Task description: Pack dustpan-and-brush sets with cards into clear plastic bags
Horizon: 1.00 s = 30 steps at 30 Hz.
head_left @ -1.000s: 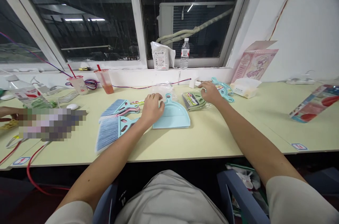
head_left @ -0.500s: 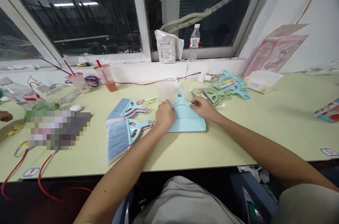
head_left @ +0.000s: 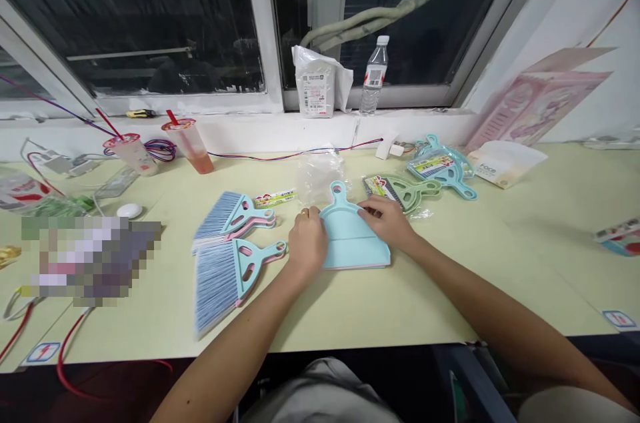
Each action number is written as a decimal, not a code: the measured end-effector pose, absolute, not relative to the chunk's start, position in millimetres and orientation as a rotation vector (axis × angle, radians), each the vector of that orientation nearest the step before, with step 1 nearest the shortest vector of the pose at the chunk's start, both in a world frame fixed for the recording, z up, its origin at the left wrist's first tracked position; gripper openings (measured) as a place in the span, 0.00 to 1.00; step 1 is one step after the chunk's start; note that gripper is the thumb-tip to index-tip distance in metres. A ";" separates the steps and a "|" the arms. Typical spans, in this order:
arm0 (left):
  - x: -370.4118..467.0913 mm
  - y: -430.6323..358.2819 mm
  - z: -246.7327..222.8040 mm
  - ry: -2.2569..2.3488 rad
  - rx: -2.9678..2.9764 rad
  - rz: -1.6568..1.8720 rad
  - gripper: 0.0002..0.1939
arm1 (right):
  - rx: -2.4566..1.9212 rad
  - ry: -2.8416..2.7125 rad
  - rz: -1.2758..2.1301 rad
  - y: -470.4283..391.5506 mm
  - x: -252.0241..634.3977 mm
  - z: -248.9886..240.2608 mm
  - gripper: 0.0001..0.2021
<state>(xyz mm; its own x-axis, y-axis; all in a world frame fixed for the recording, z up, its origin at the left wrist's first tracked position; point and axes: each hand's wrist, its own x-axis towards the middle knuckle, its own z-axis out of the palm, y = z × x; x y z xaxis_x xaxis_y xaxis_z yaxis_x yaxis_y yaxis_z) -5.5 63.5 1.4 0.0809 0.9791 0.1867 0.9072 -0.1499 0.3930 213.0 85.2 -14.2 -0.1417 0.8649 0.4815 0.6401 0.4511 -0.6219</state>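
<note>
Plastic flared dustpan (head_left: 354, 236), edges in the grip of left hand (head_left: 309, 237) and right hand (head_left: 389, 219). Two fan-shaped, bristled brush stacks (head_left: 220, 286) lie leftward.

The left hand (head_left: 309, 238), a ring on one finger, lay curled against the left side of a light blue dustpan (head_left: 351, 233), and the right hand (head_left: 389, 221) touched the opposite edge with bent fingers (how firmly either one gripped was hidden). Left of the left hand lay a nearer brush stack (head_left: 220, 286) and a farther brush stack (head_left: 225, 216), each blue above pink, bristles pointing away from the hand. Beyond that hand were a yellow label (head_left: 275, 199) and a clear plastic bag (head_left: 320, 176). Just beyond the right hand lay a green packaged set (head_left: 413, 191), with blue packaged sets (head_left: 450, 173) past it.
</note>
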 end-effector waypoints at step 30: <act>-128.3 38.6 30.0 1.623 2.692 0.327 0.13 | -1.193 -1.627 0.468 81.1 211.1 -29.2 0.08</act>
